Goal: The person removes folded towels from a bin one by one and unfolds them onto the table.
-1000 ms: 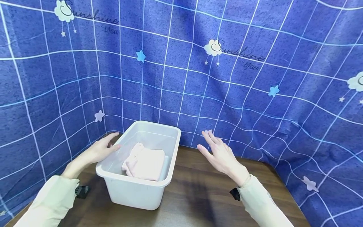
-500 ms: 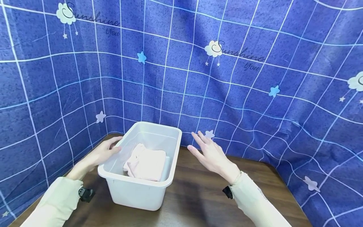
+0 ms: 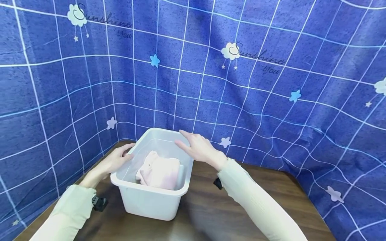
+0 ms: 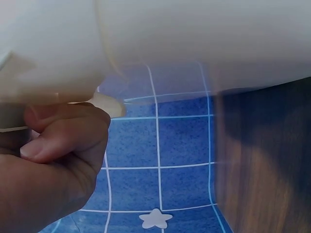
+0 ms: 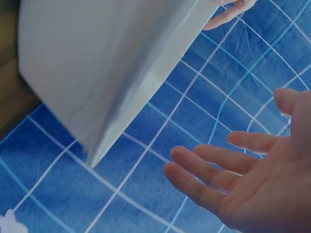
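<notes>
A white plastic bin stands on the brown table with a folded pale pink cloth lying inside. Along the cloth's right side shows a light blue edge. My left hand grips the bin's left rim; in the left wrist view its fingers curl at the rim under the bin's pale wall. Over the bin's far right rim hovers my right hand, overlapping that corner in the head view. In the right wrist view its fingers are spread and hold nothing, apart from the bin's rim.
A blue curtain with white grid lines, clouds and stars hangs behind and to the left of the wooden table. Its folds reach down along the table's back and right edges. Dark wrist devices sit at both cuffs.
My right hand has moved left from above the table to the bin's far right rim. The left hand has closed onto the left rim. The head view has shifted slightly.
</notes>
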Demonstrator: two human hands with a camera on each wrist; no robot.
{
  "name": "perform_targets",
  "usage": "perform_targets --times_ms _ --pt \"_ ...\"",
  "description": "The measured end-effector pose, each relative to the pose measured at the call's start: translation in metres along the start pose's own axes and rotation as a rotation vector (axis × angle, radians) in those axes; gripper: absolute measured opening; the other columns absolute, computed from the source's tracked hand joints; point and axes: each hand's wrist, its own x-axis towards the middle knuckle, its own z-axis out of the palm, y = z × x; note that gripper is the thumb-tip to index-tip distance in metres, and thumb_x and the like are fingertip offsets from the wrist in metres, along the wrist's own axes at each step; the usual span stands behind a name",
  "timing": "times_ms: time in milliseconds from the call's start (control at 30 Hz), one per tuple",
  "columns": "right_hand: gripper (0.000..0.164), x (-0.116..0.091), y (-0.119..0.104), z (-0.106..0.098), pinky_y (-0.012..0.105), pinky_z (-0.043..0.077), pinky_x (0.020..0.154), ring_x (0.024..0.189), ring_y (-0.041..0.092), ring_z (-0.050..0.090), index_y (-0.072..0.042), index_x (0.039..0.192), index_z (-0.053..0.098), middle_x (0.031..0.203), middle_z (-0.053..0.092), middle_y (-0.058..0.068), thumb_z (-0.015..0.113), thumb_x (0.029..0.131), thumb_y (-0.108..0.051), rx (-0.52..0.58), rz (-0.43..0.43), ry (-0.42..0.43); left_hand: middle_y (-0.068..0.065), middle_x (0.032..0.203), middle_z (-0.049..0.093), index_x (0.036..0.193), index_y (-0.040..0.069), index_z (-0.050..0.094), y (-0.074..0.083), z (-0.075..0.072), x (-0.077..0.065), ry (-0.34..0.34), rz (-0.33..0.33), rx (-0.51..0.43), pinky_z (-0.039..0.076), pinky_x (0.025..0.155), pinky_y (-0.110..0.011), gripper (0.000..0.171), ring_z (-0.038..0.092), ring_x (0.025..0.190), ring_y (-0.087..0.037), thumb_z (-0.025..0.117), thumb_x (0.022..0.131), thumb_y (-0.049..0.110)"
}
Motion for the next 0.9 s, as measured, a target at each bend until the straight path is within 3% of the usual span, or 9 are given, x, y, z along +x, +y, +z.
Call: perform_targets --times_ms 133,400,667,767,900 --pt "0.064 0.026 -0.015 0.003 0.049 0.052 0.093 0.124 0.028 0.058 -0.015 0.15 0.036 0.144 0.052 0.008 0.038 0.099 -0.054 0.0 0.035 -0.079 -0.037 0.122 0.057 0.146 -0.008 0.031 -0.001 0.001 0.001 0.005 -0.008 -0.015 0.06 0.072 -0.041 0.051 0.067 0.099 -0.041 0.045 0.099 0.008" --pt "0.064 0.069 -0.033 0.02 0.05 0.046 0.102 0.128 0.032 0.053 -0.014 0.149 0.036 0.145 0.051 0.01 0.04 0.099 -0.052 -0.079 0.074 -0.194 -0.036 0.125 0.056 0.147 -0.006 0.03 -0.003 -0.001 -0.002 0.014 -0.027 -0.033 0.06 0.073 -0.041 0.051 0.066 0.103 -0.043 0.043 0.1 0.009" --pt "0.057 0.099 -0.044 0.043 0.045 0.045 0.104 0.125 0.03 0.056 -0.01 0.141 0.047 0.139 0.055 0.011 0.049 0.097 -0.046 -0.129 0.162 -0.296 -0.035 0.126 0.056 0.147 -0.004 0.031 -0.003 -0.003 -0.005 0.025 -0.038 -0.031 0.06 0.073 -0.041 0.051 0.066 0.103 -0.042 0.044 0.099 0.008" --pt "0.054 0.109 -0.046 0.048 0.042 0.048 0.1 0.12 0.028 0.058 -0.008 0.137 0.051 0.134 0.059 0.012 0.051 0.096 -0.044 -0.131 0.198 -0.307 -0.035 0.124 0.058 0.147 -0.005 0.032 -0.001 -0.002 -0.003 0.025 -0.032 -0.027 0.059 0.074 -0.041 0.052 0.066 0.102 -0.042 0.044 0.098 0.007" --pt "0.052 0.12 -0.049 0.059 0.035 0.055 0.084 0.103 0.024 0.066 -0.006 0.133 0.053 0.129 0.06 0.013 0.054 0.096 -0.043 -0.07 0.24 -0.317 -0.035 0.124 0.058 0.146 -0.006 0.032 -0.001 0.0 -0.003 0.023 -0.021 -0.032 0.059 0.077 -0.042 0.051 0.065 0.104 -0.044 0.044 0.098 0.005"
